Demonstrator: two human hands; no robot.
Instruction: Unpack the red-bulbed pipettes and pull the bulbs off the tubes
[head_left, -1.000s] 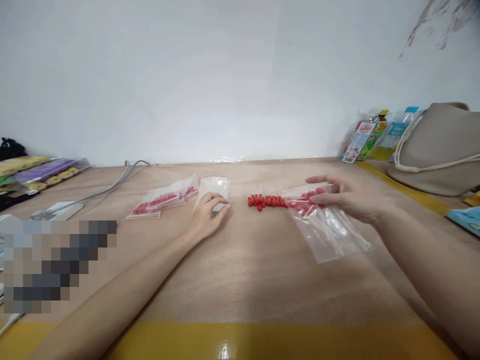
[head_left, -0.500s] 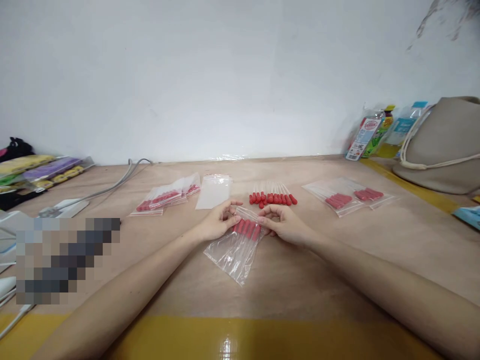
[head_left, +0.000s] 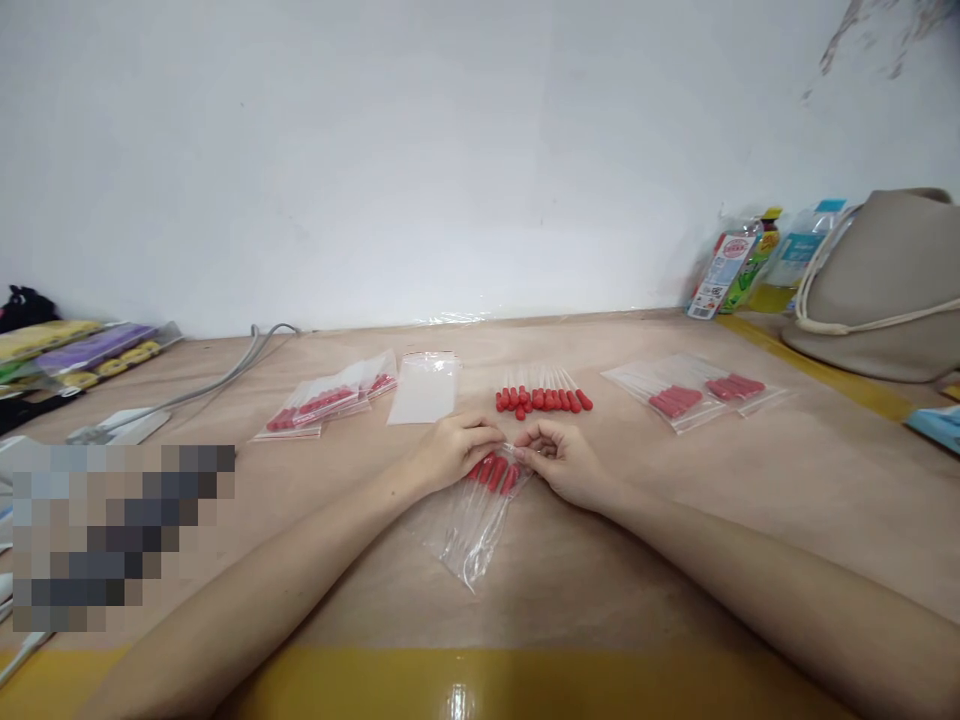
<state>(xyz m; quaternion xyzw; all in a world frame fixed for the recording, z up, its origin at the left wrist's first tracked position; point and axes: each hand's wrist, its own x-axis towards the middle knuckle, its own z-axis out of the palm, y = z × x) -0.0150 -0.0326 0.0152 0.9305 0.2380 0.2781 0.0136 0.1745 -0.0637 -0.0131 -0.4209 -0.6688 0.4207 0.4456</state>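
Both of my hands pinch the top edge of a clear zip bag (head_left: 480, 510) holding several red-bulbed droppers. It lies on the brown table (head_left: 615, 580) in front of me. My left hand (head_left: 454, 450) grips the left end of the bag's mouth, my right hand (head_left: 559, 460) the right end. Just beyond my hands lies a loose row of red-bulbed droppers (head_left: 541, 398). An empty clear bag (head_left: 426, 388) rests to its left.
Filled dropper bags lie at the left (head_left: 322, 402) and at the right (head_left: 694, 390). A beige bag (head_left: 885, 290) and bottles (head_left: 750, 262) stand at the far right by the wall. A grey cable (head_left: 217, 375) and coloured packs (head_left: 75, 350) sit at the far left.
A second ago my right hand laid a filled bag at the right while my left touched the empty bag. Both hands have since come together on another filled bag and closed in along its mouth.
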